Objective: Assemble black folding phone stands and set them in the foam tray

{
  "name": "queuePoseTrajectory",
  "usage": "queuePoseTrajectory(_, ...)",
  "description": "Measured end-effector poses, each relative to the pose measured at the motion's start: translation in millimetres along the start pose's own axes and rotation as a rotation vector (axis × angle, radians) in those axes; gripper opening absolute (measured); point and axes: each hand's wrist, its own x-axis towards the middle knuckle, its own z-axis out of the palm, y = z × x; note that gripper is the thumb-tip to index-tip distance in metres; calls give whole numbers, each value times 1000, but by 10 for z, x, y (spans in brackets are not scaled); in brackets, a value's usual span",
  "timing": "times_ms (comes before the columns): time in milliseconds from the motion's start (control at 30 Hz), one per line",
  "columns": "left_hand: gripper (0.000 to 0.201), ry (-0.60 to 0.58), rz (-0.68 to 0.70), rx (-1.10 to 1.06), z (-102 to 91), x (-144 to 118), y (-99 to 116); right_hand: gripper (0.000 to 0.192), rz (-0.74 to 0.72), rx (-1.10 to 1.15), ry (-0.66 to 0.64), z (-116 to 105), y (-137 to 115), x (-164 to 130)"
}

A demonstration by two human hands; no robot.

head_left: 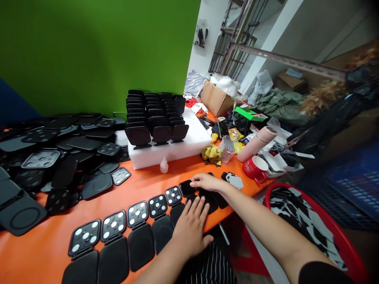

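Observation:
On the orange table, a row of hinged black stands runs along the near edge. Several have a square flap [137, 213] with white round dots facing up, joined to a plain black plate [141, 247]. My left hand [192, 227] lies with fingers stretched out over the black plates at the row's right end. My right hand [207, 182] has thumb and fingers pinched at the right edge of a plain black square pad [187, 188], which lies over the flap there. Under and beside my right wrist are more black plates [220, 199], partly hidden.
A heap of black stands [97, 185] covers the left side. Upright stands fill a white foam block [166, 156], with a small bottle [164, 165] before it. Rightward are grey-black pads [235, 180], a red mug [255, 169], a pink flask [257, 144] and a red basin [268, 193] of scraps.

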Motion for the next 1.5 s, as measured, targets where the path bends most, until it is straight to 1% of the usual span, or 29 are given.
queuePoseTrajectory(167,81,7,-4,7,-6,-4,5,22,-4,9,-38,-11,-11,-8)
queuePoseTrajectory(367,81,-8,-8,6,0,-1,10,23,28,-73,-27,-19,-49,26)
queuePoseTrajectory(600,78,33,-8,-10,38,-4,-2,25,116,-151,-124,-75,-134,125)
queuePoseTrajectory(800,81,19,-2,17,8,-9,3,24,123,-190,-149,-98,-99,146)
queuePoseTrajectory(1000,81,28,-2,9,14,-11,0,23,174,-252,-146,-90,-80,197)
queuePoseTrajectory(1167,80,19,-8,33,29,-5,5,19,206,-342,-132,-79,-159,211)
queuePoseTrajectory(1367,78,45,-1,9,33,-13,1,16,253,-499,-124,-70,-299,199)
queuePoseTrajectory(1433,77,58,1,0,39,-16,-2,18,257,-562,-118,-59,-350,207)
queuePoseTrajectory(1500,76,69,3,-4,49,-18,-5,24,250,-628,-104,-39,-392,233)
